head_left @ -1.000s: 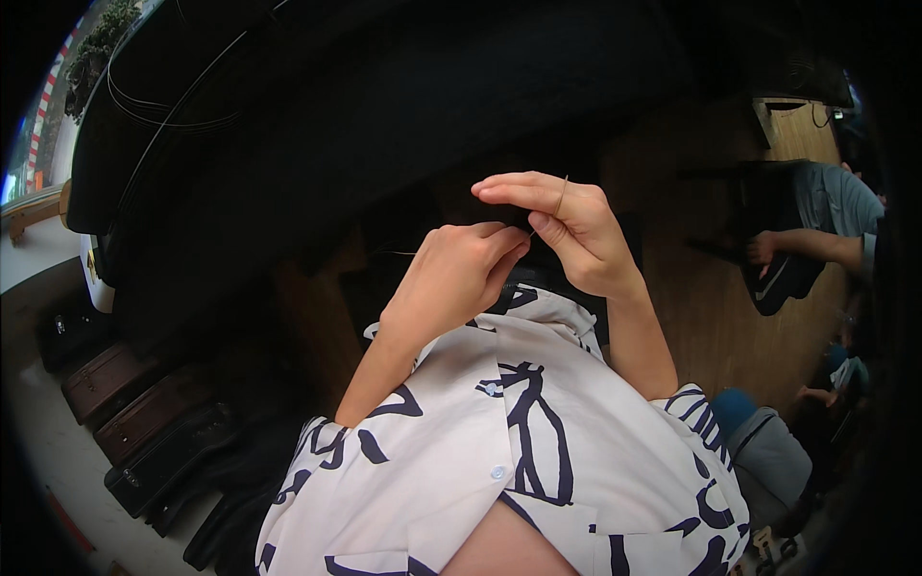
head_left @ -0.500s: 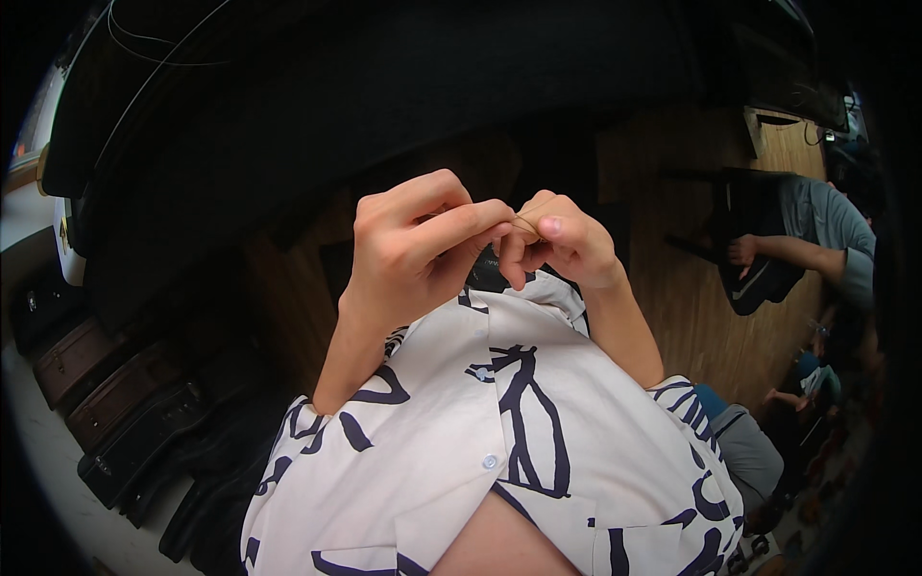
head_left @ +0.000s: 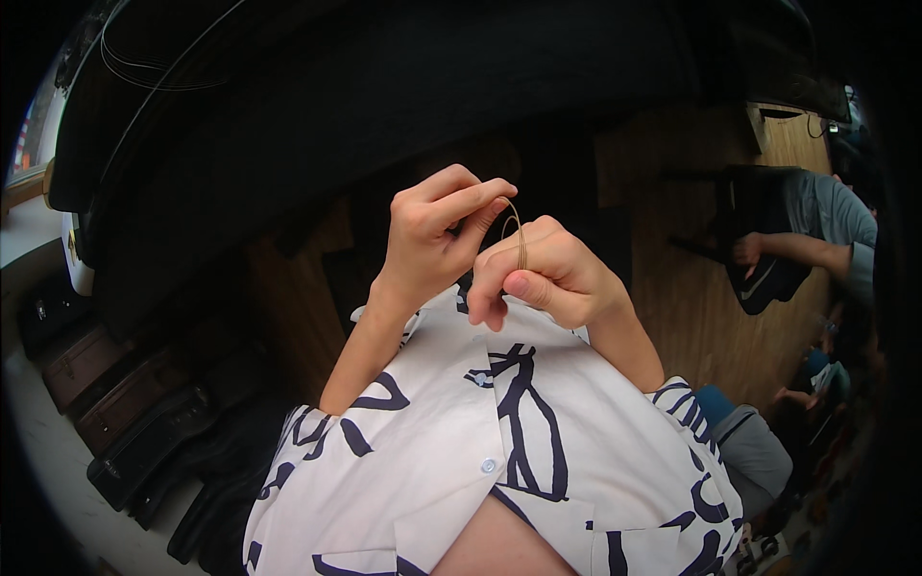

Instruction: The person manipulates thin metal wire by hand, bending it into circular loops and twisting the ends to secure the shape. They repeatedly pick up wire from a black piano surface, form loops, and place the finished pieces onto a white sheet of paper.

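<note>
A thin gold-coloured wire point(head_left: 521, 230) is bent into a loop of several strands between my two hands. My left hand point(head_left: 437, 226) pinches its upper end between thumb and fingers. From there the strands curve down over the curled index finger of my right hand point(head_left: 557, 274). My right fingers are folded in, thumb against them, with the wire passing around the finger. Any wire inside my right hand is hidden. Both hands are raised in front of my white shirt point(head_left: 451, 413) with dark line patterns.
A big black surface point(head_left: 403, 86) spans the far side, with thin pale wires point(head_left: 144, 72) looped at its far left. Dark hard cases point(head_left: 144, 432) stand in a row on the left. A seated person point(head_left: 816, 230) is at the right, over a wooden floor point(head_left: 691, 326).
My hands have moved apart, the right one dropping nearer to me. The wire now stands out as a visible loop between them, where before only thin strands showed at the fingertips.
</note>
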### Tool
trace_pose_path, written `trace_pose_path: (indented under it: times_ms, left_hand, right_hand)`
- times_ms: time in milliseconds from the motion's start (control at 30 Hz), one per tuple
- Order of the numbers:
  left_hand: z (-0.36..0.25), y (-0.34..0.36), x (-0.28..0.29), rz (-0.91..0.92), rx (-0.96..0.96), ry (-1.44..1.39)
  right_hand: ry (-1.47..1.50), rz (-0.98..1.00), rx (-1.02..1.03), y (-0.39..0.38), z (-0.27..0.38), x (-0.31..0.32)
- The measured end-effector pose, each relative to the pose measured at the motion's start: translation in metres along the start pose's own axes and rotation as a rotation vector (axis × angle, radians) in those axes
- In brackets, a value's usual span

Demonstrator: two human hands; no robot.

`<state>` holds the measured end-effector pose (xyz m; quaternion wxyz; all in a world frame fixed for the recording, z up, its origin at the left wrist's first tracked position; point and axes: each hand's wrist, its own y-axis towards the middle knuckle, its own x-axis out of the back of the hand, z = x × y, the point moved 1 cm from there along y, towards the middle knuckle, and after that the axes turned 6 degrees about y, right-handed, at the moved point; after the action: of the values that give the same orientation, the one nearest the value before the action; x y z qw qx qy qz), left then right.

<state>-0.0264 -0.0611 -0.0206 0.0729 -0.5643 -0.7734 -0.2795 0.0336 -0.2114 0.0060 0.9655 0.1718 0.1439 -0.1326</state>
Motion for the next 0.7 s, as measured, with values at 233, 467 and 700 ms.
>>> trace_pose_path:
  times_ms: [233,467,700]
  left_hand:
    - [-0.005,-0.004,-0.005,0.436,0.202,0.098]
    - [-0.016,0.004,0.003,0.477,0.143,0.319]
    - [-0.029,0.006,0.019,0.344,0.075,0.485]
  right_hand:
    - [-0.242,-0.236,0.128,0.001,0.001,0.012]
    - [-0.668,-0.455,0.2,-0.008,-0.01,0.037]
    - [-0.293,-0.644,0.165,-0.004,-0.01,0.029]
